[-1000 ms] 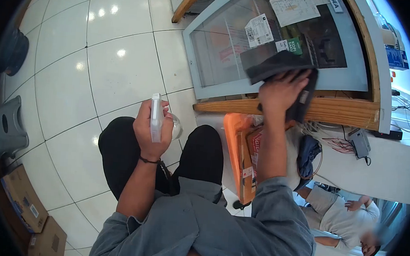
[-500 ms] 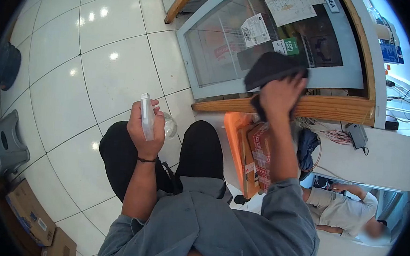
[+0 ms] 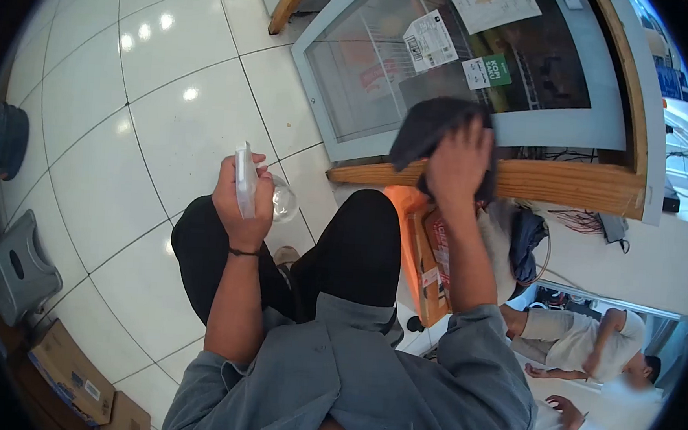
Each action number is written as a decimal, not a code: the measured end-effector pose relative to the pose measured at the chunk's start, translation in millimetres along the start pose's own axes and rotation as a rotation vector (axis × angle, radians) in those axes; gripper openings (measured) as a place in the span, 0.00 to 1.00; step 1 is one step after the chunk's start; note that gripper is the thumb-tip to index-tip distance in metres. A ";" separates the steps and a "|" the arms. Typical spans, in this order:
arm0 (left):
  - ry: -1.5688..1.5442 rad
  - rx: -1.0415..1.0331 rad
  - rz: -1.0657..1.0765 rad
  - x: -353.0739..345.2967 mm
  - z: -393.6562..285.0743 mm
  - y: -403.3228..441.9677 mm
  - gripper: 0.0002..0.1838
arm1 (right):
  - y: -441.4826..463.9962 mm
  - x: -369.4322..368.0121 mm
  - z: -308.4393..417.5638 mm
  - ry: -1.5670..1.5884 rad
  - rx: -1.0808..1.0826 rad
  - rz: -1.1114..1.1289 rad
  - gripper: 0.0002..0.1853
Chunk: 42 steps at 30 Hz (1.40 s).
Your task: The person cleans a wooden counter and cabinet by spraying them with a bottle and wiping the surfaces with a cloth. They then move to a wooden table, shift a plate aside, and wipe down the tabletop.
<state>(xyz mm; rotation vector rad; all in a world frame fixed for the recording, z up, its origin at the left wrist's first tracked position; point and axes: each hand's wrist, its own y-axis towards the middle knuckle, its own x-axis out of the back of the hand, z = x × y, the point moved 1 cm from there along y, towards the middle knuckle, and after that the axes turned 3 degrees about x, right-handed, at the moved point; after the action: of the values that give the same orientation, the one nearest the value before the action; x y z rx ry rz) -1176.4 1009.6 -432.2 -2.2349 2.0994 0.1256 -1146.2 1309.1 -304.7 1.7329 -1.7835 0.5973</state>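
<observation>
My left hand (image 3: 238, 201) is closed around a clear spray bottle (image 3: 285, 203), its white head pointing up past my fingers above the floor. My right hand (image 3: 459, 163) presses on a dark cloth (image 3: 428, 135), which lies over the lower edge of a glass-doored fridge (image 3: 348, 148) and the wooden frame beside it. The cloth is bunched and partly covered by my fingers. Paper labels and a green sticker (image 3: 496, 70) are on the glass above the cloth.
A wooden beam (image 3: 574, 186) runs along the fridge. Below it stand an orange container (image 3: 408, 219) and a taped cardboard box (image 3: 433, 295). A grey stool (image 3: 26, 266) and cartons (image 3: 74, 372) are at left. Two people in white shirts (image 3: 619, 346) are at lower right.
The cloth under my right hand has slid a little to the left along the fridge edge. My view has shifted slightly, and a second person has come into sight at lower right.
</observation>
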 end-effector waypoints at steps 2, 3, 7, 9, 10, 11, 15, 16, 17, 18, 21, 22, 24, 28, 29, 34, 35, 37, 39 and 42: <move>0.008 -0.030 -0.037 -1.0 8.1 10.5 0.11 | -6.5 -40.2 27.0 0.126 0.078 -0.072 0.25; 0.034 -0.045 -0.042 0.7 11.6 15.2 0.11 | -6.0 -43.1 33.9 0.187 0.121 -0.108 0.25; 0.135 -0.085 -0.091 9.6 32.9 25.6 0.10 | 12.0 -7.4 20.2 0.291 -0.087 0.043 0.47; 0.183 -0.135 -0.111 11.8 44.5 31.0 0.10 | 29.4 7.9 14.7 0.339 -0.224 0.183 0.52; 0.212 -0.169 -0.114 12.6 47.2 33.5 0.10 | 35.4 10.9 12.1 0.363 -0.292 0.257 0.54; 0.241 -0.200 -0.117 12.4 50.1 34.7 0.09 | 37.2 6.7 12.6 0.361 -0.316 0.239 0.54; 0.164 -0.142 -0.127 9.1 43.9 31.2 0.10 | 37.4 -5.5 15.6 0.383 -0.356 0.239 0.55; 0.183 -0.152 -0.136 9.1 44.3 30.1 0.10 | 37.2 -3.7 15.9 0.398 -0.346 0.253 0.55; 0.208 -0.162 -0.152 10.3 44.8 29.8 0.10 | 35.3 -14.9 16.6 0.336 -0.366 0.251 0.55; 0.207 -0.120 -0.131 10.7 44.5 27.7 0.10 | 31.4 -36.9 18.3 0.283 -0.375 0.245 0.56; 0.259 -0.087 -0.150 15.5 71.7 26.3 0.10 | 30.3 -32.1 20.1 0.263 -0.315 0.298 0.59; 0.328 -0.199 -0.188 17.1 57.3 25.7 0.10 | 36.7 -6.2 18.7 0.319 -0.350 0.470 0.60; 0.265 -0.129 -0.252 16.8 40.6 21.8 0.10 | 28.3 -21.6 22.1 0.292 -0.286 0.229 0.58; 0.293 -0.189 -0.284 22.8 43.4 20.3 0.09 | 26.1 -12.8 19.4 0.354 -0.327 0.169 0.58; 0.293 -0.211 -0.281 21.0 44.6 18.9 0.09 | 26.5 -16.1 17.6 0.346 -0.332 0.176 0.58; 0.316 -0.154 -0.313 33.9 38.3 14.0 0.13 | 28.5 -21.4 23.2 0.359 -0.326 0.152 0.59; 0.321 -0.155 -0.320 35.7 38.4 12.3 0.13 | 28.7 -24.0 23.8 0.376 -0.325 0.181 0.59; 0.363 -0.152 -0.329 37.3 38.9 10.3 0.11 | 27.9 -27.3 25.7 0.390 -0.322 0.194 0.59; 0.386 -0.150 -0.336 41.7 36.4 10.0 0.10 | 28.6 -30.9 28.9 0.405 -0.315 0.179 0.59; 0.374 -0.125 -0.333 45.4 38.0 7.7 0.10 | 27.0 -46.1 35.1 0.425 -0.304 0.147 0.59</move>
<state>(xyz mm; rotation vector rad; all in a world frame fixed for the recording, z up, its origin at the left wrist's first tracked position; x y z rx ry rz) -1181.7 968.2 -474.9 -2.8337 1.8711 -0.2010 -1176.8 1321.1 -359.6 1.1776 -1.6056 0.6592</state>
